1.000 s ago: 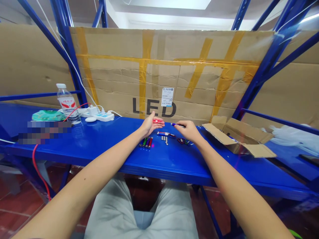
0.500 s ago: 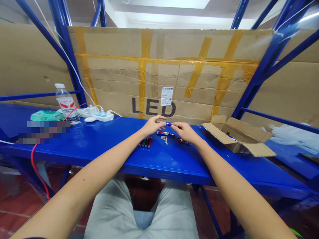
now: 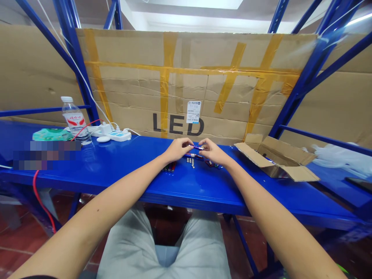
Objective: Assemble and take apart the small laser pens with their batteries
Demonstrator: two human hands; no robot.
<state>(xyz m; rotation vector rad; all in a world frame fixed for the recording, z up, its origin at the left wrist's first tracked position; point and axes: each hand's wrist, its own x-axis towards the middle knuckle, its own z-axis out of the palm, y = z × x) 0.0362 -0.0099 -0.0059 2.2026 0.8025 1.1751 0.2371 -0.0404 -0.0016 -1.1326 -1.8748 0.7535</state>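
Observation:
A slim, shiny blue-purple metal tube (image 3: 197, 147), like a small penlight, lies level between my two hands above the table. My left hand (image 3: 178, 149) pinches its left end between thumb and fingers. At the right end, the fingertips of my right hand (image 3: 214, 152) are closed on it. Just below lie another blue and red tube (image 3: 192, 155) and several small silver button cells (image 3: 191, 161) in rows. Several green, dark and red tubes (image 3: 169, 169) stand side by side near my left wrist, partly covered by it. Small dark and coloured pieces (image 3: 212, 164) lie under my right hand.
An open cardboard box (image 3: 276, 157) sits on the blue table (image 3: 122, 166) at right, with a plastic bag (image 3: 337, 159) beyond it. At left are a water bottle (image 3: 76, 122), a power strip (image 3: 119, 135) and a green packet (image 3: 52, 134). Large cardboard (image 3: 130, 93) walls the back.
My left hand has lowered slightly, its fingers now curled onto the tube's left end. My right fingers have moved to the right end, so more of the tube shows. The view has shifted slightly.

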